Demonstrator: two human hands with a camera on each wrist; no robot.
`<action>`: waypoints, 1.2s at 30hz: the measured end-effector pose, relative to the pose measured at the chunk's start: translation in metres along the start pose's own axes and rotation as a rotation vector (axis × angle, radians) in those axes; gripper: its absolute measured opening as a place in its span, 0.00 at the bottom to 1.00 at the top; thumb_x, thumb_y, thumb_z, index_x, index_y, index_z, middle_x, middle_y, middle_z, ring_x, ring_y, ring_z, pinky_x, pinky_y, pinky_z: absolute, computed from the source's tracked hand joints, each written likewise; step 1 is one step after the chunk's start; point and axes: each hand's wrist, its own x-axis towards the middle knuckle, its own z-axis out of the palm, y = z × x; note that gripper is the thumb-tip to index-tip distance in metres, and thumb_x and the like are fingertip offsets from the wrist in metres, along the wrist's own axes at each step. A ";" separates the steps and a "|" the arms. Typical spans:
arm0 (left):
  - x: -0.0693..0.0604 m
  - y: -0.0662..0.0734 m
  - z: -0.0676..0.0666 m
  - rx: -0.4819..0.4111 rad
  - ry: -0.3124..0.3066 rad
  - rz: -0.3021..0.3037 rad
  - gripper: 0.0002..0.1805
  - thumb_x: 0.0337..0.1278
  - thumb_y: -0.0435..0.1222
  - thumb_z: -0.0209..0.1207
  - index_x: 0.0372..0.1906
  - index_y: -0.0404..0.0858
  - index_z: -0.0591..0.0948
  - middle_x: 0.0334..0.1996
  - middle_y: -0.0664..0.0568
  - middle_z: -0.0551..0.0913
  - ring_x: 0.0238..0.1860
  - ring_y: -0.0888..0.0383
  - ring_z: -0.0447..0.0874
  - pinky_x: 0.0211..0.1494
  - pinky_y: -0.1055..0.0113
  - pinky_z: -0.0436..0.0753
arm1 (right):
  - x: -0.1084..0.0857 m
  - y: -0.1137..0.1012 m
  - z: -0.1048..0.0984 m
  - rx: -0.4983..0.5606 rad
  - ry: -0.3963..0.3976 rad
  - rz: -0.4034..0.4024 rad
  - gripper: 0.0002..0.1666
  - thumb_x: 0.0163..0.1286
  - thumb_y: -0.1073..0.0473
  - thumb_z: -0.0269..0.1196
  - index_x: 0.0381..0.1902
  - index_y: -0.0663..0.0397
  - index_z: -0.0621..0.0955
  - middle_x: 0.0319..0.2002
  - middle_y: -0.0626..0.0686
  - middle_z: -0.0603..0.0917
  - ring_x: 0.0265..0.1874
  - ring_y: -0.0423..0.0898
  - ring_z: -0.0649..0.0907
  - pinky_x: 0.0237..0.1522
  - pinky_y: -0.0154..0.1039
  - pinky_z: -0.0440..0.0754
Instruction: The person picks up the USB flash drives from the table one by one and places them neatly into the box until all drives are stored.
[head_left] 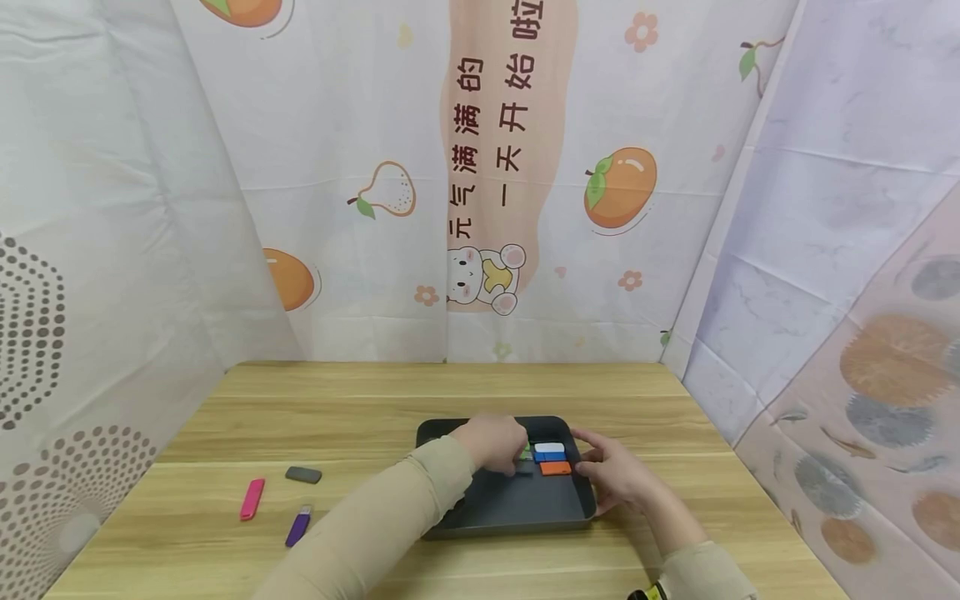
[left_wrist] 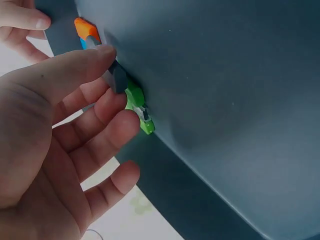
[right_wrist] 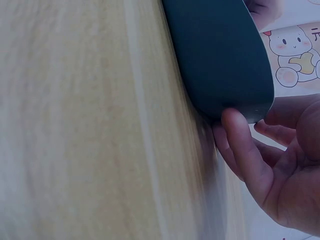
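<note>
My left hand (head_left: 491, 442) reaches into a dark grey tray (head_left: 517, 527). In the left wrist view its thumb and forefinger pinch a dark grey USB flash drive (left_wrist: 117, 77), while the other fingers curve loosely. Beside that drive lies a green USB flash drive (left_wrist: 135, 94) along the tray's wall. Orange (head_left: 556, 468), blue (head_left: 550, 457) and white (head_left: 549, 447) flash drives lie in a row toward the tray's right end. My right hand (head_left: 617, 471) holds the tray's right side, with fingertips (right_wrist: 234, 117) against the outer wall at its corner.
On the wooden table (head_left: 360, 400), left of the tray, lie a pink flash drive (head_left: 252, 498), a grey one (head_left: 303, 474) and a purple one (head_left: 298, 527) with its metal plug showing. A black and yellow object (head_left: 649, 592) shows by the right sleeve. Printed curtains (head_left: 360, 275) surround the table.
</note>
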 end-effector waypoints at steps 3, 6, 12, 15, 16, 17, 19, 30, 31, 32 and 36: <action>0.000 0.002 0.002 0.010 -0.003 0.000 0.18 0.58 0.43 0.72 0.17 0.50 0.78 0.15 0.62 0.71 0.20 0.64 0.68 0.24 0.68 0.70 | 0.000 0.000 0.000 -0.002 0.001 0.001 0.37 0.74 0.68 0.59 0.78 0.48 0.65 0.53 0.64 0.81 0.40 0.56 0.84 0.23 0.56 0.85; 0.000 0.004 0.003 0.019 -0.002 0.015 0.17 0.59 0.42 0.71 0.17 0.49 0.78 0.15 0.62 0.72 0.19 0.64 0.68 0.25 0.68 0.71 | 0.000 0.000 0.000 -0.004 0.002 0.002 0.37 0.74 0.68 0.59 0.78 0.48 0.65 0.52 0.64 0.81 0.39 0.56 0.85 0.23 0.56 0.85; -0.002 0.007 0.003 0.043 0.009 0.004 0.16 0.58 0.43 0.72 0.19 0.49 0.79 0.16 0.62 0.74 0.20 0.65 0.69 0.26 0.68 0.72 | -0.001 0.000 0.000 -0.005 0.001 0.000 0.37 0.74 0.68 0.59 0.78 0.47 0.65 0.52 0.64 0.81 0.38 0.56 0.85 0.23 0.56 0.85; -0.002 0.008 0.003 0.054 0.010 -0.008 0.16 0.58 0.45 0.72 0.20 0.50 0.79 0.16 0.62 0.74 0.20 0.65 0.70 0.26 0.68 0.73 | -0.001 0.000 0.000 -0.004 0.000 -0.001 0.37 0.74 0.68 0.59 0.78 0.47 0.65 0.53 0.64 0.81 0.38 0.56 0.85 0.22 0.56 0.85; -0.001 0.008 0.003 0.055 0.009 -0.011 0.16 0.58 0.45 0.71 0.20 0.50 0.79 0.16 0.62 0.74 0.20 0.65 0.70 0.25 0.68 0.73 | -0.001 0.000 0.000 -0.003 0.000 -0.002 0.37 0.74 0.68 0.59 0.78 0.47 0.65 0.53 0.64 0.81 0.38 0.56 0.85 0.22 0.56 0.85; -0.001 0.008 0.003 0.059 0.010 -0.013 0.16 0.58 0.45 0.71 0.20 0.50 0.79 0.16 0.62 0.74 0.20 0.65 0.70 0.25 0.68 0.73 | -0.001 0.000 0.000 0.000 0.000 -0.001 0.37 0.74 0.68 0.59 0.78 0.48 0.65 0.53 0.64 0.81 0.39 0.56 0.85 0.22 0.56 0.85; 0.000 0.008 0.004 0.065 0.014 -0.016 0.16 0.58 0.45 0.71 0.20 0.49 0.79 0.16 0.62 0.74 0.19 0.64 0.70 0.25 0.68 0.73 | -0.001 0.000 0.000 0.002 0.002 -0.001 0.37 0.74 0.68 0.59 0.78 0.47 0.65 0.53 0.64 0.80 0.40 0.56 0.84 0.22 0.56 0.85; -0.001 0.010 0.005 0.097 0.027 -0.022 0.17 0.59 0.46 0.71 0.18 0.50 0.78 0.16 0.61 0.73 0.19 0.64 0.68 0.25 0.67 0.72 | -0.001 0.000 0.001 -0.016 0.013 -0.005 0.37 0.73 0.68 0.59 0.77 0.48 0.66 0.53 0.64 0.81 0.41 0.57 0.84 0.22 0.56 0.85; -0.001 0.010 0.005 0.097 0.027 -0.022 0.17 0.59 0.46 0.71 0.18 0.50 0.78 0.16 0.61 0.73 0.19 0.64 0.68 0.25 0.67 0.72 | -0.001 0.000 0.001 -0.015 0.014 -0.005 0.37 0.73 0.68 0.59 0.77 0.48 0.66 0.53 0.64 0.81 0.41 0.57 0.84 0.22 0.56 0.85; -0.001 0.010 0.005 0.095 0.025 -0.021 0.17 0.59 0.46 0.70 0.19 0.49 0.78 0.16 0.61 0.73 0.19 0.64 0.68 0.25 0.67 0.72 | -0.001 0.000 0.001 -0.015 0.015 -0.004 0.37 0.73 0.68 0.59 0.77 0.48 0.66 0.53 0.64 0.81 0.41 0.57 0.84 0.22 0.56 0.85; -0.001 0.011 0.004 0.100 0.029 -0.017 0.16 0.59 0.45 0.70 0.19 0.49 0.79 0.16 0.61 0.73 0.20 0.64 0.69 0.25 0.67 0.73 | -0.001 0.000 0.001 -0.014 0.019 0.002 0.37 0.73 0.68 0.59 0.77 0.48 0.66 0.52 0.64 0.81 0.40 0.57 0.84 0.22 0.56 0.84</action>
